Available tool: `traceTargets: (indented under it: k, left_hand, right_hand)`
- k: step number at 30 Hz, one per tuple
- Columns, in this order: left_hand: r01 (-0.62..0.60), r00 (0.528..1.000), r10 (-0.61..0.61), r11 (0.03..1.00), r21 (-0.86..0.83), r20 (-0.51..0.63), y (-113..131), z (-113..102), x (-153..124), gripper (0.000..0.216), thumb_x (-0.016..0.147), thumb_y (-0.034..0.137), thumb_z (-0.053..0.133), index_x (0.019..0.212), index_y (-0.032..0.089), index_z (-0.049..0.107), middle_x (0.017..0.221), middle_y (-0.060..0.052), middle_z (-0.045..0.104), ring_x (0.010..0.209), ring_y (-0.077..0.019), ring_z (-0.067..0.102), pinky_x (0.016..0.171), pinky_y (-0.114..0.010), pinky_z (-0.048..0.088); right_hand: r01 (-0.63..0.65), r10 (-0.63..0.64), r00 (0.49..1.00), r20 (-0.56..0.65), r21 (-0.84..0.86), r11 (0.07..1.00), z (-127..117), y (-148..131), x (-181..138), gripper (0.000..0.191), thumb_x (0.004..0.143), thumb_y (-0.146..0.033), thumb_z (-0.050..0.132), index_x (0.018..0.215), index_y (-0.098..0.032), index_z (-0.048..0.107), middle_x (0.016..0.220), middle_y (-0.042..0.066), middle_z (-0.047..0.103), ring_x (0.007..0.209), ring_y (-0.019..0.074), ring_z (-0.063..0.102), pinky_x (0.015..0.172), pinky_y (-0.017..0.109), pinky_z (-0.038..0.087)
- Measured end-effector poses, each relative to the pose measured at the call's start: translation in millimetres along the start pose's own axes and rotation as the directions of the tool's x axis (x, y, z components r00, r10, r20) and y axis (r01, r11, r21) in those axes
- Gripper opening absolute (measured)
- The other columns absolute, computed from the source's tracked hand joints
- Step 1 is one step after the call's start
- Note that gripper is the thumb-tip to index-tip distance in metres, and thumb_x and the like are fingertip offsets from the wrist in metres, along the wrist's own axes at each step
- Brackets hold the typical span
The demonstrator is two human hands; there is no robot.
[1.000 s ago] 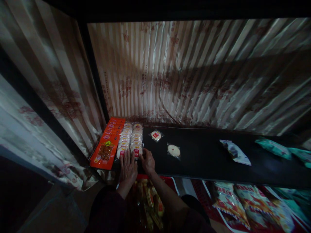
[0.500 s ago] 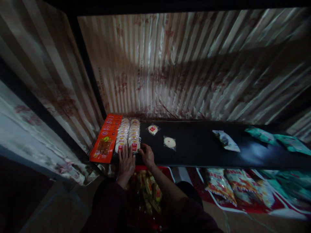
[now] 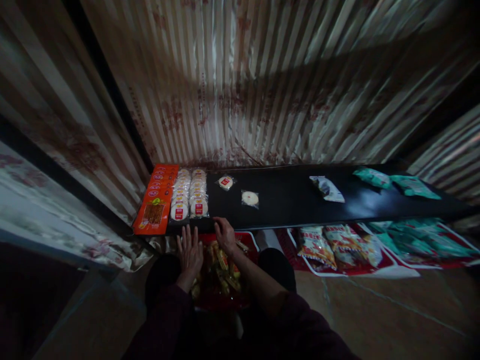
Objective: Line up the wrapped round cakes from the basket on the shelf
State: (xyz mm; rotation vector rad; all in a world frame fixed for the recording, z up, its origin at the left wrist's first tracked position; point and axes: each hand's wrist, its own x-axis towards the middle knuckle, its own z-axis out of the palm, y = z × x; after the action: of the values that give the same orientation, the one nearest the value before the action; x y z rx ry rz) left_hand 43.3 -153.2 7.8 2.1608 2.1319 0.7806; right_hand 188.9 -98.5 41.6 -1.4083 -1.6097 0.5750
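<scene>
My left hand (image 3: 190,254) has its fingers spread and holds nothing; it is just below the front edge of the black shelf (image 3: 281,210). Two overlapping rows of round white crackers in clear wrappers, the left row (image 3: 180,192) and the right row (image 3: 198,192), lie beyond it. To their left, orange snack packets (image 3: 151,220) overlap in a stack. My right hand (image 3: 225,237) is at the shelf edge, fingers loosely bent and apart, with nothing visible in them. Two single wrapped crackers lie farther right, one with a red label (image 3: 226,182) and one plain (image 3: 249,198).
Below my hands, a red basket (image 3: 256,243) holds yellowish packets. A white-and-blue bag (image 3: 327,189) and green bags (image 3: 414,186) lie on the shelf to the right. White-rimmed baskets (image 3: 317,272) of snack bags stand below. Striped curtain (image 3: 243,90) hangs behind.
Both hands have drawn back from the near end of the cracker rows toward me. The camera view has shifted, so the shelf appears higher and farther left.
</scene>
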Motion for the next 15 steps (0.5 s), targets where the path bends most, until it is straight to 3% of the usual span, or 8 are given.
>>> traceTargets:
  k: [3,6,8,10,12,15]
  left_hand:
    - [0.0,0.998,0.003,0.998,-0.057,0.059,2.3,9.5,-33.3,0.057,0.083,0.013,0.041,0.14,0.017,0.038,0.153,-0.013,0.023,0.143,-0.0257,0.009,0.115,-0.051,0.017]
    - [0.06,0.972,-0.018,0.983,-0.173,0.236,5.4,22.2,-62.2,0.063,0.072,0.003,0.043,0.133,0.015,0.048,0.15,-0.012,0.032,0.142,-0.0258,0.017,0.114,-0.047,0.022]
    - [0.245,0.889,-0.105,0.931,-0.27,0.445,7.5,29.9,-75.2,0.06,0.068,0.001,0.045,0.125,0.014,0.056,0.145,-0.013,0.04,0.138,-0.0233,0.029,0.113,-0.038,0.026]
    - [0.49,0.731,-0.195,0.817,-0.304,0.654,9.1,35.3,-82.8,0.051,0.066,0.001,0.048,0.112,0.013,0.064,0.134,-0.014,0.053,0.129,-0.0225,0.043,0.109,-0.032,0.031]
    - [0.618,0.623,-0.224,0.728,-0.297,0.749,9.7,38.3,-86.6,0.039,0.065,0.003,0.051,0.098,0.014,0.068,0.119,-0.014,0.063,0.12,-0.0229,0.051,0.104,-0.031,0.034]
    - [0.69,0.588,-0.237,0.647,-0.326,0.773,8.6,40.3,-88.8,0.026,0.063,0.006,0.056,0.083,0.018,0.068,0.1,-0.009,0.069,0.111,-0.0233,0.056,0.099,-0.031,0.037]
  right_hand:
    - [-0.013,0.013,0.999,0.031,0.011,1.0,-1.7,12.8,-33.6,0.027,0.085,-0.021,0.041,0.098,-0.017,0.064,0.095,0.008,0.067,0.09,0.0179,0.061,0.084,0.03,0.048]
    - [-0.082,0.093,0.987,0.134,-0.085,0.993,-4.4,36.0,-74.2,0.024,0.081,-0.017,0.044,0.094,-0.02,0.064,0.091,0.006,0.067,0.087,0.0179,0.061,0.082,0.03,0.048]
    - [-0.144,0.163,0.981,0.104,-0.171,0.975,-9.0,54.7,-99.2,0.022,0.079,-0.017,0.047,0.093,-0.02,0.064,0.093,0.007,0.065,0.09,0.0188,0.059,0.083,0.03,0.047]
    - [-0.154,0.176,0.98,0.088,-0.212,0.965,-15.5,72.5,-117.3,0.024,0.079,-0.017,0.045,0.091,-0.02,0.064,0.095,0.007,0.063,0.09,0.0187,0.058,0.082,0.03,0.048]
    - [-0.165,0.168,0.986,-0.007,-0.239,0.957,-21.8,87.0,-125.5,0.026,0.079,-0.02,0.045,0.097,-0.019,0.064,0.103,0.009,0.061,0.101,0.0211,0.055,0.091,0.035,0.046]
    - [-0.264,0.232,0.962,-0.147,-0.261,0.929,-27.3,101.2,-119.9,0.041,0.077,-0.021,0.045,0.115,-0.014,0.057,0.123,0.014,0.052,0.116,0.0257,0.047,0.101,0.041,0.04]
